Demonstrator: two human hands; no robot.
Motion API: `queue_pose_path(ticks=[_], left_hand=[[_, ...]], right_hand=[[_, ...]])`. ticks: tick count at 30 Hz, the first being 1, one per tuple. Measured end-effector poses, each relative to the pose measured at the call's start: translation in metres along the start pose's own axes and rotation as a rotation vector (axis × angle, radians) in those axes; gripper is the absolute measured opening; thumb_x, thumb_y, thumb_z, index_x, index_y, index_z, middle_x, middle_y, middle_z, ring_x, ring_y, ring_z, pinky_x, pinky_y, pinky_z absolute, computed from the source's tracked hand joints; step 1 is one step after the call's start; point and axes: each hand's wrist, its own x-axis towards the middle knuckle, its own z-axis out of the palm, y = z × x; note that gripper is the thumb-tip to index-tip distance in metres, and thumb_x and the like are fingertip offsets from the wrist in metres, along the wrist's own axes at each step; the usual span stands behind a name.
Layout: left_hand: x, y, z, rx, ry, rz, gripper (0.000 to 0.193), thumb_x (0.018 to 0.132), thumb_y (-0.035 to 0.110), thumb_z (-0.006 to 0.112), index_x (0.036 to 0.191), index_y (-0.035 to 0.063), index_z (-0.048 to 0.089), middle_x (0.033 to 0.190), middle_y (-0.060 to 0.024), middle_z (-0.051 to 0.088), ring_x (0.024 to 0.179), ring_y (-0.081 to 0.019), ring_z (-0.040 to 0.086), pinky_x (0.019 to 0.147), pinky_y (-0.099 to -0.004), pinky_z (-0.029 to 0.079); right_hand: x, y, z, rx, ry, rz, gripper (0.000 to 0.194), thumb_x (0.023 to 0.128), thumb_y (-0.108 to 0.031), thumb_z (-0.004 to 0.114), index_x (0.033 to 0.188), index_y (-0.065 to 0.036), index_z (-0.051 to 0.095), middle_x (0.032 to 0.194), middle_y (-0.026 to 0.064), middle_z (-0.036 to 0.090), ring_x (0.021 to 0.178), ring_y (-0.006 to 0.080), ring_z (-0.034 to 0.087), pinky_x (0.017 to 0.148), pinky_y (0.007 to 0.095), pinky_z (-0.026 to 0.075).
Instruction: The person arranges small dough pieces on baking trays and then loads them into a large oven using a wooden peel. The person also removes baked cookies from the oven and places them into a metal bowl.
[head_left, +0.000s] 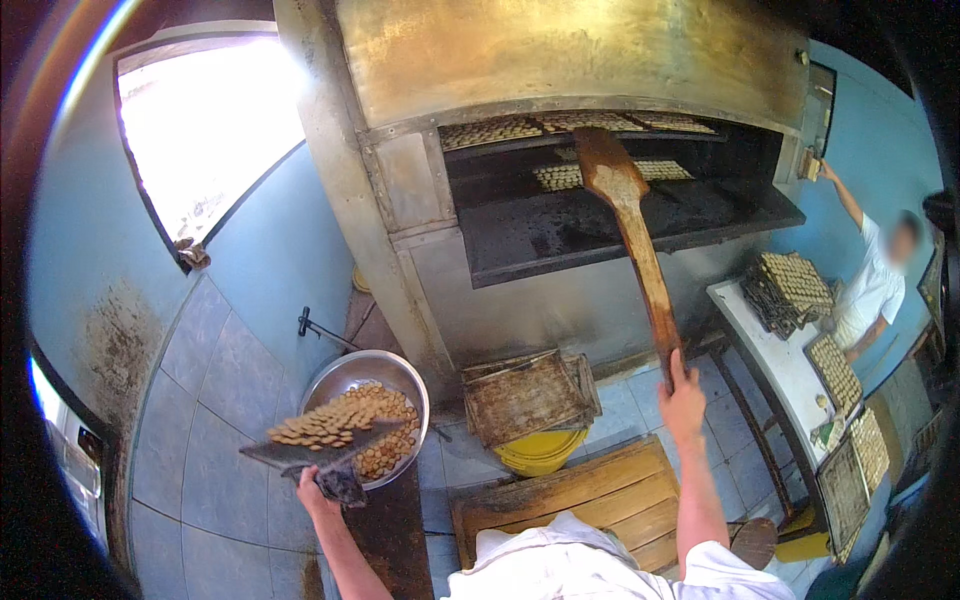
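Observation:
My left hand (315, 489) grips a dark baking tray (277, 454) by its near edge, with a dark cloth at the hand. The tray is tilted over a large steel bowl (421, 382), and small round cookies (322, 424) lie on or slide off it. More baked cookies (386, 454) fill part of the bowl. My right hand (682, 397) is closed around the handle of a wooden baker's peel (649, 277). The peel's blade reaches into the open oven (517, 225), where trays of small round pieces (559, 178) sit on two levels.
Empty dark trays (525, 397) are stacked on a yellow container (544, 452). A wooden slatted platform (570, 487) lies before me. At right, a white table (765, 352) bears stacked and filled trays (796, 281); behind it a co-worker (874, 277) reaches towards the wall.

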Motion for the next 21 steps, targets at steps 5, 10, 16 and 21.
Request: queue_pose_path(ticks=[5,10,16,21], left_hand=[[0.069,-0.063,-0.136,0.215,0.244,0.091,0.037,0.083,0.003,0.067,0.119,-0.0017,0.062,0.114,-0.0120,0.070,0.099,-0.0306,0.072,0.086,-0.0448,0.060],[0.060,-0.101,-0.110,0.098,0.137,-0.093,0.051,0.082,0.001,0.066,0.133,0.0016,0.060,0.122,-0.0104,0.068,0.107,-0.0311,0.069,0.094,-0.0452,0.057],[-0.011,-0.097,-0.044,0.109,0.003,-0.140,0.047,0.083,0.000,0.065,0.129,0.0020,0.060,0.115,-0.0097,0.068,0.100,-0.0296,0.072,0.083,-0.0462,0.061],[-0.085,-0.089,0.037,0.070,-0.216,-0.190,0.016,0.087,0.016,0.068,0.098,0.0039,0.070,0.092,-0.0091,0.075,0.082,-0.0281,0.075,0.074,-0.0455,0.063]], right_hand=[[0.051,-0.046,-0.129,-0.061,-0.083,-0.019,0.064,0.089,-0.028,0.080,0.150,-0.019,0.061,0.113,0.0240,0.068,0.098,0.0451,0.071,0.084,0.0527,0.059],[0.113,-0.080,-0.212,-0.213,-0.098,-0.040,0.059,0.089,-0.026,0.080,0.145,-0.018,0.066,0.109,0.0210,0.075,0.102,0.0421,0.073,0.087,0.0527,0.059],[0.257,-0.113,-0.124,-0.312,-0.141,-0.051,0.038,0.092,-0.034,0.076,0.122,-0.011,0.073,0.113,0.0189,0.078,0.107,0.0391,0.075,0.092,0.0515,0.061],[0.287,-0.059,0.004,-0.090,0.000,-0.044,0.045,0.091,-0.035,0.078,0.131,-0.015,0.071,0.112,0.0187,0.078,0.104,0.0398,0.076,0.091,0.0507,0.062]])
